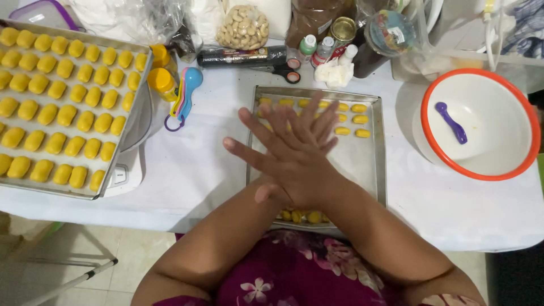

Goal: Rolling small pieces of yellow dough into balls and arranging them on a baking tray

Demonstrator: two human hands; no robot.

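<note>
Part of the small tray (374, 170) is hidden by the crossed hands (292, 153); the large tray (122, 141) is cut off at the left edge.

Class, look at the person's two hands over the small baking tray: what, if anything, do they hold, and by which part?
It cannot be told. The left hand and right hand are pressed flat, palm to palm, over the small tray; anything between the palms is hidden.

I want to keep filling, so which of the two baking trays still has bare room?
The smaller tray under the hands: only a few yellow pieces along its edges. The left tray is packed in rows.
</note>
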